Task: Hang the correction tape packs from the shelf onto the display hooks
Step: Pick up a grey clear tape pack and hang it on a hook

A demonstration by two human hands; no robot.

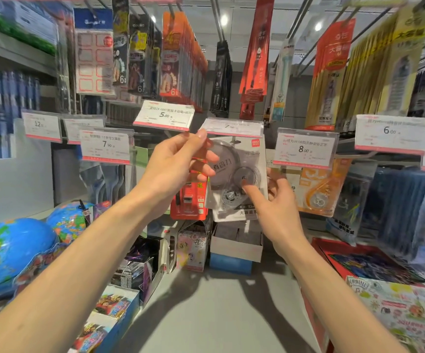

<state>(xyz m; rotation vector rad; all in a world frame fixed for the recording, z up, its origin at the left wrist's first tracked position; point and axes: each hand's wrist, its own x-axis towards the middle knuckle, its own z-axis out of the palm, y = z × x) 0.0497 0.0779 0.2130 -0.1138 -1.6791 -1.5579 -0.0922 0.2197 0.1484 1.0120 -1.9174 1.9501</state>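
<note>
A grey-and-white correction tape pack (234, 174) is held up just under the 7.90 price tag (231, 127) of a display hook. My left hand (178, 169) pinches its upper left edge between thumb and fingers. From below right, my right hand (275, 207) supports the pack, index finger pressed on its clear blister. The hook itself is hidden behind the tag. A red pack (189, 200) hangs just left behind it, and an orange correction tape pack (318, 189) hangs to the right under the 8.00 tag (305, 149).
Rows of hanging stationery packs fill the upper hooks. Two globes (15, 250) sit on the grey shelf (206, 301) at left, beside card boxes (119, 309). Small cartons (234, 248) stand at the back, and a printed box (397, 307) lies at right.
</note>
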